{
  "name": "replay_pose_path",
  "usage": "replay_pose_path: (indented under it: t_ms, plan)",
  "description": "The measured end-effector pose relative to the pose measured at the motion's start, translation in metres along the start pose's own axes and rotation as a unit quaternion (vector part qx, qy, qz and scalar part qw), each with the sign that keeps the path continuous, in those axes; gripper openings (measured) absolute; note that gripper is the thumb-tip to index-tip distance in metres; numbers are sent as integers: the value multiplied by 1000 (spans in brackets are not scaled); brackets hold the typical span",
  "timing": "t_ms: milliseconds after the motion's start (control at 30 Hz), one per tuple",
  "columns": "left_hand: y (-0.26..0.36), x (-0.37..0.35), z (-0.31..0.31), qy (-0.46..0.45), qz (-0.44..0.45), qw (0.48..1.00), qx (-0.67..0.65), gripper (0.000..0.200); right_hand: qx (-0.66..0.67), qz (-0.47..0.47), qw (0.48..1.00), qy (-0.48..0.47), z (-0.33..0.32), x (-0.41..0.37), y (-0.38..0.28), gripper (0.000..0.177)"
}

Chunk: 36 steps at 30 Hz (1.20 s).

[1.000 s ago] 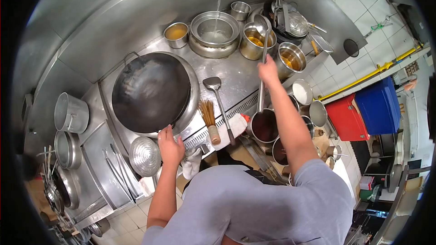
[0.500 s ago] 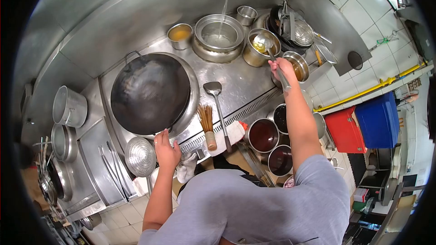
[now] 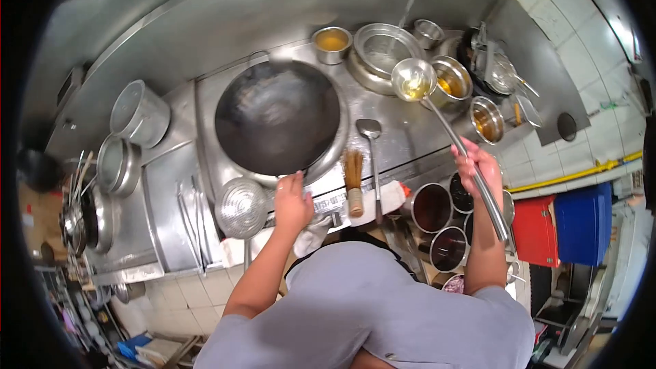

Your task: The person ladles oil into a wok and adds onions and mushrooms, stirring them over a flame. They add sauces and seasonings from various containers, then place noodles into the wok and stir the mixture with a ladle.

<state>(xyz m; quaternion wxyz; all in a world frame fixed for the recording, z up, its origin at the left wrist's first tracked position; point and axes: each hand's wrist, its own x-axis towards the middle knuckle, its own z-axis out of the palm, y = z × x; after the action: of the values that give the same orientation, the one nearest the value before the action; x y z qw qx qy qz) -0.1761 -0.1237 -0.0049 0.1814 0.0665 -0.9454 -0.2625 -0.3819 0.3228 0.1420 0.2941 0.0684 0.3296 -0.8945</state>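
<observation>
My right hand [image 3: 476,164] is closed round the long metal handle of a ladle [image 3: 413,80]. Yellow liquid, which looks like oil, lies in the ladle's bowl, held above the counter beside a steel pot of yellow liquid [image 3: 459,74]. My left hand [image 3: 292,205] grips the near edge of a dark wok [image 3: 277,116], apparently at its handle; the fingertips are partly hidden. The wok rests on the round burner and shows no food in it. Just left of that hand is a perforated skimmer [image 3: 241,208].
Water runs into a steel basin [image 3: 387,51] at the back. A bamboo brush [image 3: 354,184] and a wok spatula [image 3: 374,157] lie right of the wok. Sauce pots [image 3: 432,208] stand at the front right. Tongs [image 3: 190,222] lie on the left counter.
The ladle has risen out of the pot of yellow liquid and moved toward the wok, carrying liquid. My left hand stays at the wok's near edge. The whole view has shifted.
</observation>
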Motion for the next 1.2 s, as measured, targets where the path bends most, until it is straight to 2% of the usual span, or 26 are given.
replay_pose_path:
  t_ms: [100, 133, 200, 300, 367, 400, 433, 467, 500, 567, 600, 667, 700, 733, 800, 833, 867, 933, 967, 1000, 1067, 1133, 1200]
  plan:
    - [-6, -4, 1, -13, -7, 1000, -2, 67, 1, 79, 996, -35, 43, -11, 53, 61]
    - [-8, -5, 1, -19, -6, 1000, -8, 68, 9, 100, 994, -48, 58, -8, 70, 58]
    - [-12, -6, -1, -25, -2, 1000, -11, 69, 27, 124, 988, -89, 52, 23, 103, 57]
    - [-15, -9, -3, -34, 12, 999, -18, 70, 66, 94, 988, -100, 63, 76, 162, 60]
    - [-17, -9, -5, -35, 13, 999, -17, 71, -174, -21, 984, 9, 66, 108, 207, 64]
    - [-17, -8, -6, -38, 13, 999, -19, 72, -177, -20, 984, 6, 76, 116, 227, 64]
    - [-18, -9, -6, -45, 14, 999, -22, 72, -301, -66, 946, 98, 84, 122, 247, 65]
    - [-19, -10, -7, -45, 12, 999, -22, 72, -417, -110, 882, 190, 87, 126, 260, 66]
    - [-20, -11, -7, -39, 14, 999, -20, 73, -417, -108, 882, 192, 69, 136, 272, 66]
    - [-23, -12, -6, -32, 22, 999, -18, 74, -613, -230, 714, 246, 14, 159, 292, 68]
    - [-25, -13, -6, -37, 23, 999, -21, 74, -613, -227, 713, 251, 5, 157, 293, 68]
    - [-27, -14, -5, -32, 31, 999, -9, 75, -733, -168, 592, 290, -14, 148, 294, 72]
    - [-29, -15, -5, -41, 34, 999, -12, 77, -753, -180, 559, 296, -35, 148, 299, 74]
    - [-30, -15, -6, -47, 41, 998, -14, 77, -750, -178, 559, 305, -57, 147, 303, 74]
    - [-30, -15, -7, -48, 44, 998, -1, 80, -780, -235, 517, 265, -81, 137, 307, 72]
    - [-30, -15, -8, -58, 45, 997, 4, 82, -765, -203, 555, 254, -82, 128, 305, 68]
    - [-31, -14, -10, -63, 55, 997, 3, 82, -761, -203, 557, 264, -83, 122, 300, 68]
    - [-31, -14, -13, -75, 54, 996, -13, 81, -701, -19, 681, 210, -75, 106, 290, 63]
    - [-30, -15, -16, -80, 56, 995, 1, 81, -729, -188, 622, 213, -111, 107, 311, 57]
    - [-29, -18, -20, -91, 73, 993, -4, 81, -724, -188, 622, 233, -110, 93, 311, 57]
    - [-21, -26, -28, -53, 102, 993, 15, 79, -675, -206, 680, 200, -90, 57, 310, 52]
    - [-15, -40, -25, -71, 109, 991, -24, 74, -632, -232, 706, 220, -84, 10, 306, 51]
    - [1, -53, -27, -96, 117, 984, -98, 59, -594, -212, 732, 260, -73, -43, 291, 50]
